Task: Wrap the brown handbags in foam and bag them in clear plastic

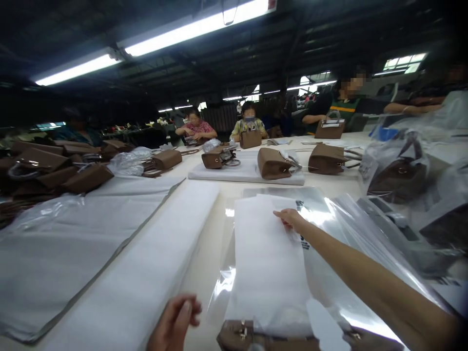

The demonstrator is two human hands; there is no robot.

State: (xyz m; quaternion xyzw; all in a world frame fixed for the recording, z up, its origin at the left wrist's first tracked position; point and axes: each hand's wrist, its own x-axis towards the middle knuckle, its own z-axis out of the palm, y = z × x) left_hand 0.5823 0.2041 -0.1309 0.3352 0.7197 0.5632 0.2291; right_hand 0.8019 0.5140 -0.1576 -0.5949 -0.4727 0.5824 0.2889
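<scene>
My right hand (290,218) rests on a white sheet of thin wrapping material (268,263), index finger stretched out and the other fingers partly curled below it. That sheet lies over clear plastic bags (321,207) with dark printing. At the bottom edge of the view is a brown handbag (285,342) with metal fittings, cut off by the frame. A white tag-like piece (323,324) lies against it. My left hand (175,319) hovers left of the handbag, fingers loosely bent and thumb apart, with nothing visible in it.
Long white sheets (146,253) and a grey-white stack (73,243) cover the table's left side. Brown handbags (274,163) stand across the back on a white pad (241,181). More handbags pile up (47,165) at left. Plastic-wrapped bags (398,175) crowd the right. Several people sit beyond.
</scene>
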